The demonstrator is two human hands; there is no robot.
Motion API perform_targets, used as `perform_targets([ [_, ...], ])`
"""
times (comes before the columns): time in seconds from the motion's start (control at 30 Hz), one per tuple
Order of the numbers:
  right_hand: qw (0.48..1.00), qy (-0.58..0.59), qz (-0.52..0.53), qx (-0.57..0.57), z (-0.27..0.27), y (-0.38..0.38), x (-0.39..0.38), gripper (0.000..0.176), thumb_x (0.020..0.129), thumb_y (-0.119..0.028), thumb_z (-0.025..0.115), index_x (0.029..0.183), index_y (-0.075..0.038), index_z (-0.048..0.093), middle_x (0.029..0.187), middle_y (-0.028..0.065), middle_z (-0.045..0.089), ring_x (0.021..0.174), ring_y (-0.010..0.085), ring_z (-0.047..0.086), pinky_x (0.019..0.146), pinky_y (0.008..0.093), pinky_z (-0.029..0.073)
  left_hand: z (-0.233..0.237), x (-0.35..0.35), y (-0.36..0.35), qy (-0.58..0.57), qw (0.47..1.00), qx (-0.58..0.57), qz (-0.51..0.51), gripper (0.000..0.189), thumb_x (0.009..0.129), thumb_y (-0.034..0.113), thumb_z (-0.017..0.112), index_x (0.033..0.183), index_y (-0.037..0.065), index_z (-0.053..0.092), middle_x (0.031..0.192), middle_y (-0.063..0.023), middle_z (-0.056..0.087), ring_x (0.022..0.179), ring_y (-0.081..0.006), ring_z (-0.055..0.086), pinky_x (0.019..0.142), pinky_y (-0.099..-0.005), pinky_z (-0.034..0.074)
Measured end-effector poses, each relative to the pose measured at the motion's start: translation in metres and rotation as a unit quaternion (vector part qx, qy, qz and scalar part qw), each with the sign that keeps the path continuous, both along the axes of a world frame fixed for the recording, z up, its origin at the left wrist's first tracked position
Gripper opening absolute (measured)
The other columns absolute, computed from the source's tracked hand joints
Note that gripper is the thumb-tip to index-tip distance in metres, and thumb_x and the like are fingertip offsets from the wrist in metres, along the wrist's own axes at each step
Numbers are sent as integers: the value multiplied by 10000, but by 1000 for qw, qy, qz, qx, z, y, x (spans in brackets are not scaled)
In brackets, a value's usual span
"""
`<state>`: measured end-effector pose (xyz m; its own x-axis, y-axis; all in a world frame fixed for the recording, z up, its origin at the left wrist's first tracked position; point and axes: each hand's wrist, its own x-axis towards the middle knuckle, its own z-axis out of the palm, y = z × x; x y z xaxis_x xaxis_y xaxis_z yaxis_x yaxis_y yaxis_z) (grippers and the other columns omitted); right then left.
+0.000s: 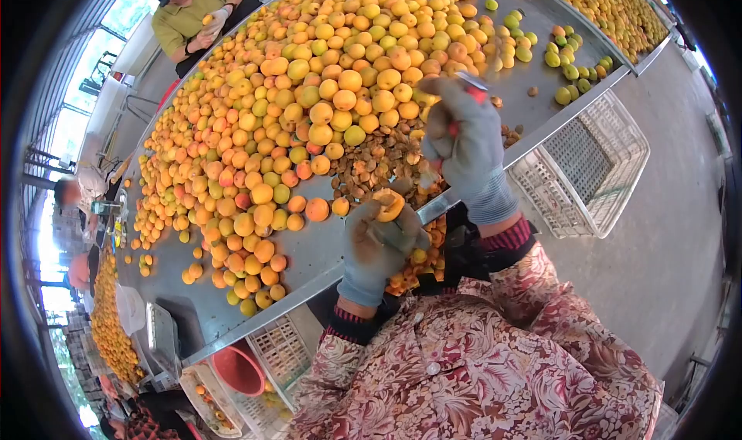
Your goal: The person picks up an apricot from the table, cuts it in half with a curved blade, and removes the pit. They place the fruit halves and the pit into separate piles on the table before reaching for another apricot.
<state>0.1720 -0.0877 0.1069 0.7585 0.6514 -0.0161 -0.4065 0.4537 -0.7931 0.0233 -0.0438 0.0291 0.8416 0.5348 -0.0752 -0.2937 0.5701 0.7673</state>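
Observation:
My left hand [380, 247], in a soiled grey glove, is closed around a cut apricot [390, 206], its orange flesh facing up, just over the table's near edge. Higher and to the right, my right hand [468, 142], gloved the same way, grips a small knife [475, 92]; its red handle and a bit of blade show above the fingers. Between and behind the hands lies a heap of brown apricot pits [379, 164]. Beyond them a large pile of whole apricots [309, 76] covers much of the metal table [313, 247]. Below my hands, more apricot pieces [421, 266] are partly hidden.
Greenish apricots [568, 57] lie at the table's right. A white plastic crate [587, 162] stands on the floor at right. Below the left edge are a red bucket [238, 369] and crates. Across the table a person [193, 18] handles an apricot.

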Motion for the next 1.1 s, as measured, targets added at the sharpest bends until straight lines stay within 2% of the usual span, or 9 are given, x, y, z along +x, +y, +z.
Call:
perform_targets([
  [0.1, 971, -92, 173, -137, -6, -6, -2, 235, 861, -175, 551, 1001, 9, 594, 650, -5, 539, 409, 25, 356, 372, 201, 282, -7, -3, 11, 6, 988, 154, 24, 351, 953, 347, 299, 1031, 45, 459, 643, -50, 520, 460, -133, 473, 470, -270, 442],
  [0.13, 959, -101, 202, -169, -18, -5, -6, 225, 789, -116, 618, 986, -7, 607, 715, 56, 607, 579, 62, 538, 525, 205, 443, -11, -6, 19, -17, 980, 196, -15, 350, 959, 353, 288, 1011, 54, 461, 588, -39, 497, 430, -117, 449, 440, -251, 425],
  [0.23, 936, -108, 282, -181, -46, -11, -20, 237, 772, -132, 646, 970, -8, 607, 735, 48, 608, 675, 85, 575, 624, 227, 477, 5, -13, 28, -7, 995, 17, -99, 381, 962, 308, 292, 1120, 0, 451, 546, -35, 445, 435, -123, 423, 450, -214, 355],
  [0.33, 868, -262, 291, -306, -49, -14, -20, 260, 776, -168, 652, 967, -1, 596, 764, 68, 615, 665, 111, 582, 626, 253, 484, 10, -15, 20, 100, 985, 128, -57, 391, 968, 352, 309, 1044, 11, 485, 507, -26, 432, 412, -107, 410, 418, -220, 314],
  [0.47, 840, -326, 296, -318, -53, -16, -19, 248, 777, -186, 631, 922, 7, 575, 759, 103, 606, 659, 160, 604, 630, 290, 490, 5, -23, 25, 118, 987, 45, -103, 327, 951, 312, 383, 996, 15, 515, 575, -35, 485, 447, -95, 440, 439, -220, 349],
  [0.63, 834, -400, 288, -250, -57, -21, -23, 191, 769, -160, 574, 833, 16, 537, 663, 135, 563, 677, 242, 625, 619, 340, 493, -3, -17, 21, 118, 970, 212, 4, 216, 875, 189, 512, 980, 8, 562, 775, -14, 562, 633, -72, 517, 538, -199, 413],
  [0.73, 796, -493, 246, -250, -64, -19, -22, 178, 796, -169, 565, 846, 1, 554, 630, 99, 568, 612, 205, 619, 553, 311, 485, 5, -20, 23, 145, 987, 34, -54, 239, 868, 189, 509, 993, -3, 575, 805, -10, 576, 722, -70, 532, 590, -201, 431],
  [0.87, 897, -87, 370, -227, -50, -23, -16, 218, 841, -238, 577, 807, -24, 592, 645, -4, 563, 457, 54, 472, 405, 187, 366, 17, -16, 23, 152, 981, 103, -55, 247, 866, 185, 504, 999, -12, 571, 810, -4, 574, 718, -62, 530, 592, -205, 433],
  [1.1, 882, -36, 406, -236, -50, -23, -17, 232, 850, -246, 567, 839, -16, 589, 614, 4, 557, 390, 51, 457, 346, 181, 340, 22, -15, 28, 272, 917, 266, -121, 295, 860, 202, 547, 1070, -3, 524, 835, -19, 585, 648, -48, 516, 536, -194, 416],
])
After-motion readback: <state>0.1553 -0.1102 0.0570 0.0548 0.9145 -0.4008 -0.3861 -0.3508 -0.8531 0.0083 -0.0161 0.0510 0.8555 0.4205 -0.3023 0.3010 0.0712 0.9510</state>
